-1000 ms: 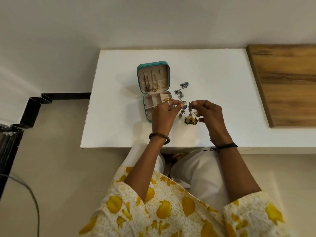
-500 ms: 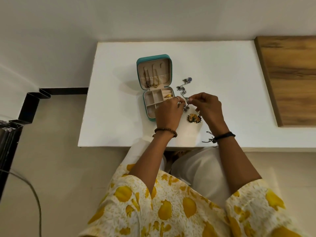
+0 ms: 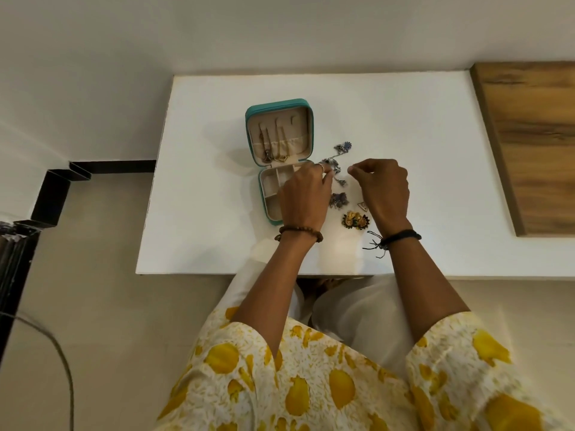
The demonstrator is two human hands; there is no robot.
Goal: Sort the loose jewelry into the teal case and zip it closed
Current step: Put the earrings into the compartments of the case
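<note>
The teal case lies open on the white table. Its lid holds thin chains, and its base has beige compartments. My left hand covers the right side of the base and pinches a silver-blue jewelry piece just right of the case. My right hand is a little to the right with thumb and finger pinched; what they hold is too small to see. Loose on the table are another silver-blue piece, a purple cluster, a small triangle and gold flower earrings.
A wooden panel lies on the right end of the table. A black metal frame and a cable are on the floor at the left. The table's front edge runs just below my wrists.
My hands, which were together over the loose pieces, have moved away from me and drawn apart. The purple cluster and triangle are uncovered. The camera has tilted slightly.
</note>
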